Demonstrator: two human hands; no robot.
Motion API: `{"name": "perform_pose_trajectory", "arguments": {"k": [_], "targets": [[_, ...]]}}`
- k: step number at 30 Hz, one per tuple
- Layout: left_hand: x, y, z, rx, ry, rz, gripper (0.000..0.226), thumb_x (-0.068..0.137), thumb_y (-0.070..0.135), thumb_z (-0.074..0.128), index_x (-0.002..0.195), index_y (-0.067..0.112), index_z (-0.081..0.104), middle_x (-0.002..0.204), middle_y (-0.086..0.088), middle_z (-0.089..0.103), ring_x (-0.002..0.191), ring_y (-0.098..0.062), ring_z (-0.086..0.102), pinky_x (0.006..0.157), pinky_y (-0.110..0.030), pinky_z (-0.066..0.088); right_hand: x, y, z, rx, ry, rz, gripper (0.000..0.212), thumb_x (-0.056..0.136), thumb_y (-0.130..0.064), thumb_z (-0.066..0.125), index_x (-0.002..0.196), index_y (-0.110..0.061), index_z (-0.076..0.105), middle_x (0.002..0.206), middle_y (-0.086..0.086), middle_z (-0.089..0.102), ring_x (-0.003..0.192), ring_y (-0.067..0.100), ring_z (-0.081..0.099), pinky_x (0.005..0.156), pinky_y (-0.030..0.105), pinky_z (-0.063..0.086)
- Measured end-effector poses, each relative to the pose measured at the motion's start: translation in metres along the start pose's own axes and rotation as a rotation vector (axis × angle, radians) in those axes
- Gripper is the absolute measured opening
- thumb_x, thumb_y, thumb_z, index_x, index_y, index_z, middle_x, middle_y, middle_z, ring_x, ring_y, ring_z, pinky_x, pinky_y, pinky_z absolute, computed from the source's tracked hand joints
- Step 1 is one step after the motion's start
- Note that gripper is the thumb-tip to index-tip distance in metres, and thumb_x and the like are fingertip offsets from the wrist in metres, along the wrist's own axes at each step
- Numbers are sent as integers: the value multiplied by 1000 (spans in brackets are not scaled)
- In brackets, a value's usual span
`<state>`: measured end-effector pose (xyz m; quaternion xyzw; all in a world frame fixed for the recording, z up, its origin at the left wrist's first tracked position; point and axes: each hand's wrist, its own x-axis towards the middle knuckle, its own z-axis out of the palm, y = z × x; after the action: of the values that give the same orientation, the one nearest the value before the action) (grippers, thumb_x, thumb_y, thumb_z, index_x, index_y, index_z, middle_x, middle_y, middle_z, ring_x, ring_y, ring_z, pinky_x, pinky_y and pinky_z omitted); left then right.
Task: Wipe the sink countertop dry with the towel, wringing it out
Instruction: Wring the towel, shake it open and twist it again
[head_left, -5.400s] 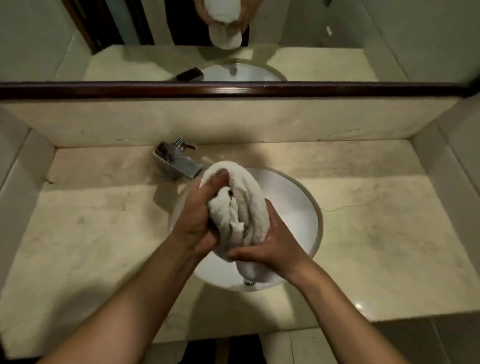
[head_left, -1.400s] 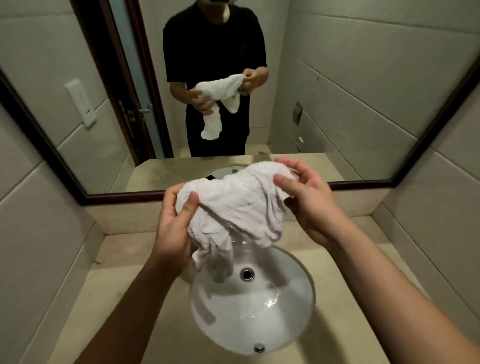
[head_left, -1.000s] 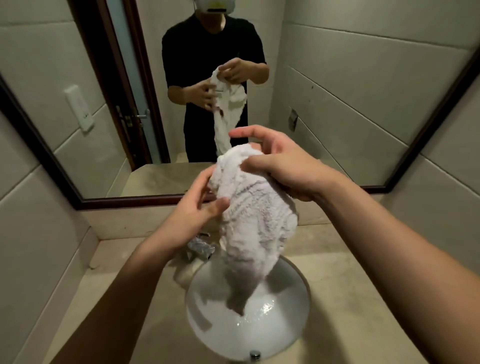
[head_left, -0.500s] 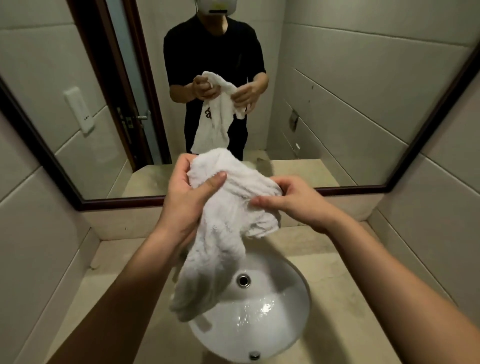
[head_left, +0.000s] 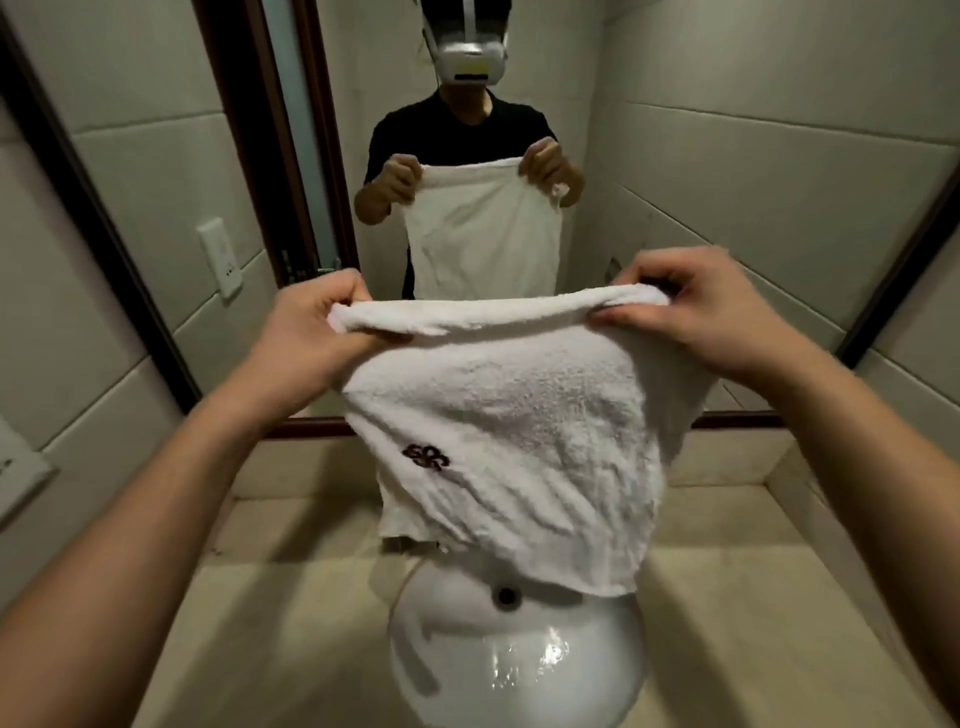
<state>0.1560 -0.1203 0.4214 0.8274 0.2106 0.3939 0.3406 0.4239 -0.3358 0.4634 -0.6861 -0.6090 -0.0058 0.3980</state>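
Observation:
A white towel (head_left: 519, 426) with a small dark embroidered mark hangs spread out flat in the air above the sink. My left hand (head_left: 306, 332) pinches its top left corner and my right hand (head_left: 691, 312) pinches its top right corner, so the top edge is stretched between them. The towel's lower edge hangs over the back of the round white basin (head_left: 514, 670), which is wet and shiny inside. The beige stone countertop (head_left: 769, 623) lies around the basin. The faucet is hidden behind the towel.
A dark-framed mirror (head_left: 675, 156) on the back wall reflects a person holding the towel. Tiled side walls (head_left: 62, 395) close in on the left and right of the counter. A low stone backsplash (head_left: 311, 467) runs under the mirror.
The towel was a twisted bundle in both hands over the basin, then was raised and shaken loose. My hands have moved apart to its top corners, and it now hangs open and flat.

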Motion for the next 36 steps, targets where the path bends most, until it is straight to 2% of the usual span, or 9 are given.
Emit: {"name": "perform_pose_trajectory", "arguments": {"k": [5,8,12,16,20,23,27,31,36], "targets": [[0,1,-14,314,-124,33,57,56,57,86,99,24,67,99,4,65,92,-13,58,80,-33,48,2,1,-20,-158,-103,91,44,76,-50,82,75,-7,72,72,19,64,60,11,49,53,26,35],[-5,-11,-11,346,-108,43,49,59,46,93,99,25,72,94,7,69,89,-13,62,81,-41,53,-2,1,-18,40,-167,161,35,81,-42,81,75,-8,74,62,8,62,61,9,52,52,23,39],[-10,-24,5,174,4,-152,60,59,45,94,113,27,71,88,10,65,80,-3,58,73,-19,47,1,3,-13,270,-165,228,18,84,-31,77,72,-18,74,62,-8,67,57,7,58,51,18,46],[-20,-32,13,157,-160,-357,43,66,52,89,82,13,78,72,-10,70,63,-13,58,59,-25,43,1,8,-16,197,-226,220,32,86,-38,76,67,-17,61,59,-11,53,57,5,48,50,18,37],[-19,-27,9,-193,-106,-335,52,50,63,85,68,17,68,61,4,63,55,-8,55,50,-21,41,-3,15,-19,318,-197,234,44,92,-41,72,80,0,62,75,3,53,73,18,45,67,34,34],[-12,-20,8,-492,-107,-364,33,57,37,90,75,21,66,66,5,67,53,-8,61,49,-19,49,-5,13,-16,417,-159,268,56,93,-41,70,98,14,61,86,17,59,76,25,51,71,39,41],[-17,-20,11,-609,-198,-386,46,52,28,94,92,24,71,80,3,73,61,-13,69,52,-26,58,-3,10,-8,583,-19,295,26,97,-30,64,93,-4,69,76,5,68,63,15,59,57,25,47],[-18,-30,6,-699,-37,-365,54,71,10,79,122,17,65,95,-2,77,80,-15,75,62,-28,61,0,4,-4,606,-51,294,19,100,-23,62,95,-8,74,84,6,74,70,16,67,66,27,55],[-23,-47,9,-754,95,-365,46,81,0,71,123,17,64,101,-3,78,89,-16,75,72,-29,61,-7,6,11,736,-64,345,24,101,-22,58,103,-3,72,84,6,75,70,14,69,64,24,57]]}}
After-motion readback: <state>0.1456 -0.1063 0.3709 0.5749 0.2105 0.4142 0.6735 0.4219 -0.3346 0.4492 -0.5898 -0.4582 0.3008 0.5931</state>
